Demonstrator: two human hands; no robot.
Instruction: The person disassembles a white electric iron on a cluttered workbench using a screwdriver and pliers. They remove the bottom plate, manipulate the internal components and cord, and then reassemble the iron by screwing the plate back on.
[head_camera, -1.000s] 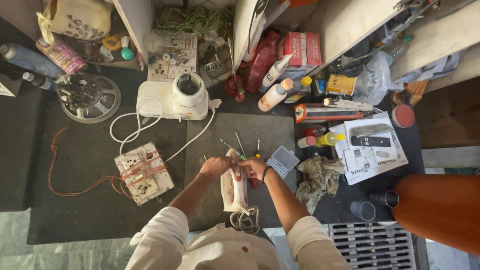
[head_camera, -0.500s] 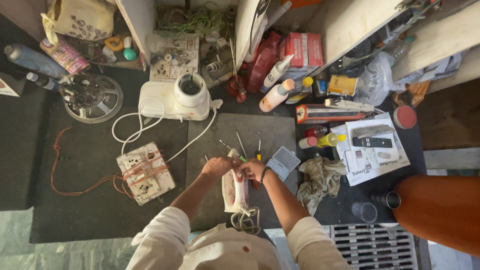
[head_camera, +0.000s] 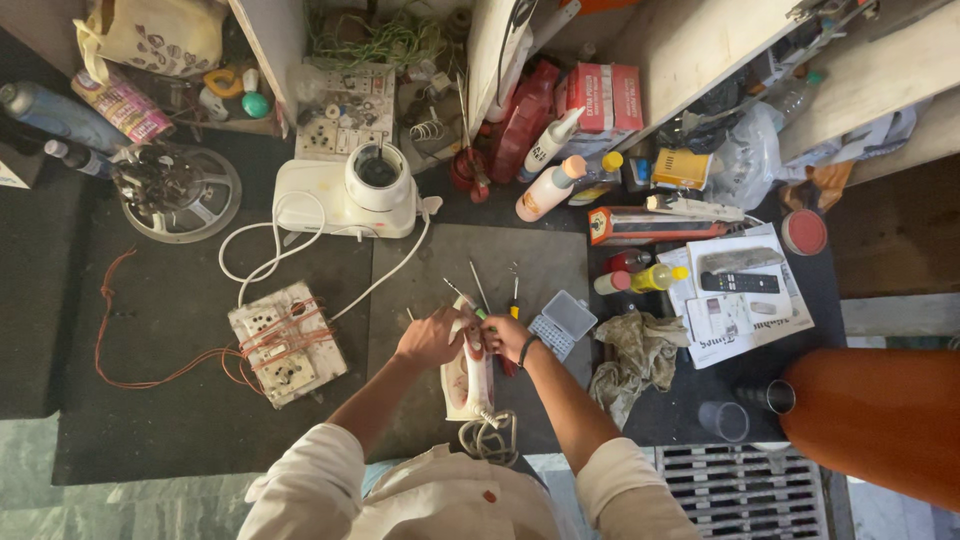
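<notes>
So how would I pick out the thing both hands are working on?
Find the grey mat mid-bench. At its near edge, the left hand and right hand grip a clothes iron, the only white, boat-shaped item, with a coiled cord.

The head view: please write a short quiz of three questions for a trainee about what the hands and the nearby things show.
1. True or false: both hands touch the white clothes iron.
2. Which thing lies just right of the right hand? A) a small clear plastic box B) a hammer C) a kettle
3. Fill in: the white mixer base stands above the ____ hand in the picture.

Key
1. True.
2. A.
3. Left.
</notes>
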